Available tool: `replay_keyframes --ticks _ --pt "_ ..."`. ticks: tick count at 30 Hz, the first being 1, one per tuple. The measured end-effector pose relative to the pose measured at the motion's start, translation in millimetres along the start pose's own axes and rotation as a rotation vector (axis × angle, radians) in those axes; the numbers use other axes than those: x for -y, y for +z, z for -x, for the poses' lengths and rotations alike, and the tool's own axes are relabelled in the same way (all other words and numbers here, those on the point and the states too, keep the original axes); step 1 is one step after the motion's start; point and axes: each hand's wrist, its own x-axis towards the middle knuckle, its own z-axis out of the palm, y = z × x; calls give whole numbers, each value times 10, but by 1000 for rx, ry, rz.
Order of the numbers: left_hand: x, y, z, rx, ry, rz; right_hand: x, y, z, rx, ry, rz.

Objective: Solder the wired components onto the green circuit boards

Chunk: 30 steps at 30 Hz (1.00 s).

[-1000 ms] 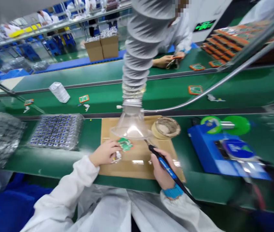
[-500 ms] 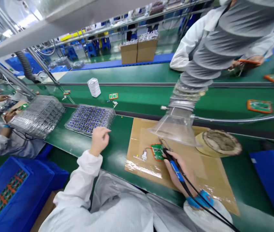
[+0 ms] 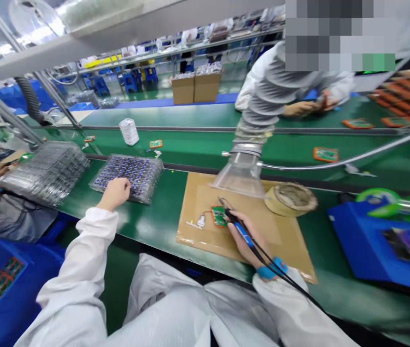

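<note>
Half a second back our left hand [image 3: 116,193] hung short of the clear parts tray [image 3: 128,177]; now its curled fingers rest on the tray's near edge — whether they grip anything we cannot tell. Our right hand [image 3: 245,239] still pinches the soldering iron [image 3: 240,228], tip beside the small green circuit board [image 3: 219,216] on the cardboard mat [image 3: 288,246]. Around us: green bench [image 3: 147,226], conveyor belt [image 3: 198,144], clear extraction funnel [image 3: 239,174], tape roll [image 3: 291,198] — a co-worker's hands [image 3: 301,108] opposite.

A clear tray [image 3: 129,177] of small blue parts lies flat on the green bench; a small green circuit board [image 3: 219,216] lies flat on the brown mat [image 3: 284,241], soldering iron [image 3: 239,227] tip beside it
</note>
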Motion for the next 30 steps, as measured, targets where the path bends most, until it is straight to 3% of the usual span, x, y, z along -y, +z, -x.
replay_keyframes --ticks 4,8,10,13,17,20,22,26,30 --pt "-267 26 134 -232 -21 261 102 1 -46 14 -26 44" --pt "-873 184 237 -340 -4 718 191 30 -107 34 -2 108" --pt "-1237 285 280 -283 -20 961 219 44 -123 37 21 129" --pt "-1731 424 327 -108 32 1229 229 63 -125 9 30 131" --pt "-2158 555 322 190 108 1414 205 94 -110 -22 11 123" --pt "-2301 637 262 389 -11 1491 206 124 -98 -73 45 107" --pt "-2338 687 213 455 -58 1489 225 145 -93 -147 74 66" --pt "-2349 753 146 512 -43 1426 290 209 -103 -282 69 -120" --pt "-2337 754 134 511 22 1381 377 338 -152 -294 106 -334"
